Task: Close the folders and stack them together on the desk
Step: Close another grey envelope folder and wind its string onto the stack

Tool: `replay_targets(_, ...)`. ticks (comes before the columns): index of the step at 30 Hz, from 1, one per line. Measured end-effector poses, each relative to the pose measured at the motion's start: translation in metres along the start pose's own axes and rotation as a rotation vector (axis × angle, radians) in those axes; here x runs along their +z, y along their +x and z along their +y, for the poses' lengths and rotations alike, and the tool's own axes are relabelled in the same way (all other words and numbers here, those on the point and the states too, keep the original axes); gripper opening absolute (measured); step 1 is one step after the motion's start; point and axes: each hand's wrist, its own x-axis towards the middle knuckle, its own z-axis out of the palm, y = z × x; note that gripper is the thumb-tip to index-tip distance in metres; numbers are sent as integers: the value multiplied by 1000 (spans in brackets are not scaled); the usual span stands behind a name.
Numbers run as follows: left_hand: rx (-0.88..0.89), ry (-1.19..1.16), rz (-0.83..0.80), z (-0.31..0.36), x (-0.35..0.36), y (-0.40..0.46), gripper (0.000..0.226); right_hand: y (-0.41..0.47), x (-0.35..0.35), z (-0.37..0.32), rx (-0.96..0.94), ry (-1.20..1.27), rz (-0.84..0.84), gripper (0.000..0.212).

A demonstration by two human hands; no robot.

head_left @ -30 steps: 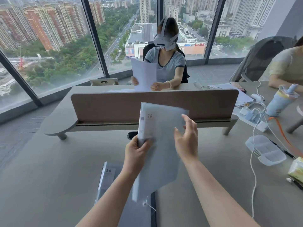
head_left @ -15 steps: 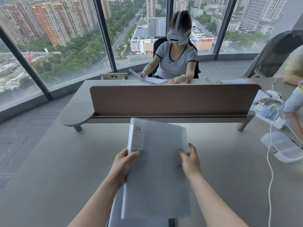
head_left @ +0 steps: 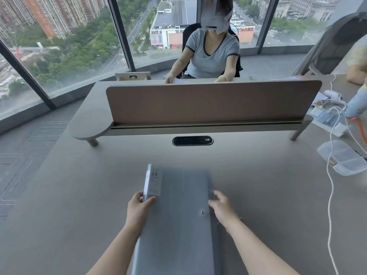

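Note:
A closed grey translucent folder (head_left: 178,205) lies flat on the grey desk (head_left: 79,195) right in front of me, its white spine label marked "20" at the upper left. It seems to rest on another folder, whose edge shows at the bottom. My left hand (head_left: 139,209) grips the folder's left spine edge, thumb on top. My right hand (head_left: 222,205) touches the folder's right edge with fingers bent, near a small metal snap (head_left: 202,212).
A brown divider screen (head_left: 208,102) crosses the desk ahead, with a black cable port (head_left: 192,140) before it. A clear plastic box (head_left: 343,157), white cables (head_left: 329,195) and chargers lie at the right. A person sits behind the divider.
The folder came down from upright in the air to flat on the desk, over the other folder. Both hands lowered with it and the camera tilted down.

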Motion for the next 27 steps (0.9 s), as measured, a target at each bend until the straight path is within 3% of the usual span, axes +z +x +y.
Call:
replay_targets(4, 17, 98, 60, -14, 0, 3, 52, -1, 4, 13, 17, -104, -52, 39)
replay_targets(8, 80, 209, 123, -18, 8, -1, 42, 2, 8, 25, 3, -221, -43, 47)
replay_targets(15, 192, 443, 177, -25, 24, -11, 62, 1, 9, 25, -29, -292, -22, 53)
replay_targets(21, 311, 857, 226, -34, 32, -18, 70, 6, 12, 31, -10, -331, -9, 52)
replay_targets(23, 419, 1008, 180, -37, 35, -23, 67, 6, 12, 33, -3, -345, 0, 48)
replay_targets(27, 562, 1344, -157, -40, 49, -28, 67, 6, 11, 34, 14, -418, 30, 32)
